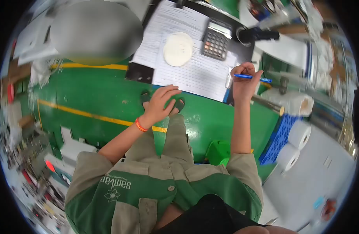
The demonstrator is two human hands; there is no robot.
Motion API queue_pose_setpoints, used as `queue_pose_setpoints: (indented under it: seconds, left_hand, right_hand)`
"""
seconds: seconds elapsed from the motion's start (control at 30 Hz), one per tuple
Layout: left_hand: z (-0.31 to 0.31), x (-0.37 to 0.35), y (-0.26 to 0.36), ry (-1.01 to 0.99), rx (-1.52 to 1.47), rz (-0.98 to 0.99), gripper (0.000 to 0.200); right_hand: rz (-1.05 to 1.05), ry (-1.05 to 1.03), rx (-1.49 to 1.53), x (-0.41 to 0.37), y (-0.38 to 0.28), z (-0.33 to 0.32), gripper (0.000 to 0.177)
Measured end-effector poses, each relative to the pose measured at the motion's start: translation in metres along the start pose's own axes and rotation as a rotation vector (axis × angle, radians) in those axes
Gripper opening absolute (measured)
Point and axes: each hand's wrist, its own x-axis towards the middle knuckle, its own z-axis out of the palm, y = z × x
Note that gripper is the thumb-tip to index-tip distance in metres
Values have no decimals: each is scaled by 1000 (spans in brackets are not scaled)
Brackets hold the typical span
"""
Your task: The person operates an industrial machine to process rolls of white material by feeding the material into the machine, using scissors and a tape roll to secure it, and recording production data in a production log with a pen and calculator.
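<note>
My right hand [244, 84] holds a blue pen [252, 78] between thumb and fingers, at the right edge of a sheaf of written papers [199, 80]. The papers lie over a clipboard with a blue edge on a black tabletop [142, 73]. At the near edge of the papers is my left hand [160, 103], its fingers loosely apart with nothing in them. A round white disc [178, 49] rests on the papers. To its right sits a grey calculator [217, 39].
A black cylindrical object [261, 35] is at the table's right side. Further right are a metal rod [269, 104], a blue plastic crate [279, 136] and white rolls [299, 134]. A green bin [218, 152] stands on the green floor [85, 89]. A blurred grey oval covers the upper left.
</note>
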Motion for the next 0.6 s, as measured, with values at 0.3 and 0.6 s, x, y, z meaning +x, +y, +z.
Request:
queue_pose_setpoints:
  seconds: [0.3,0.6]
  left_hand:
    - [69,80,-8,-249,-120,242,26]
    - [95,102,-34,-294,-91,335,26]
  right_hand:
    - [-80,489,-330,-42,68,-49,16]
    - [-128,501,-448,-19,91,-36,28]
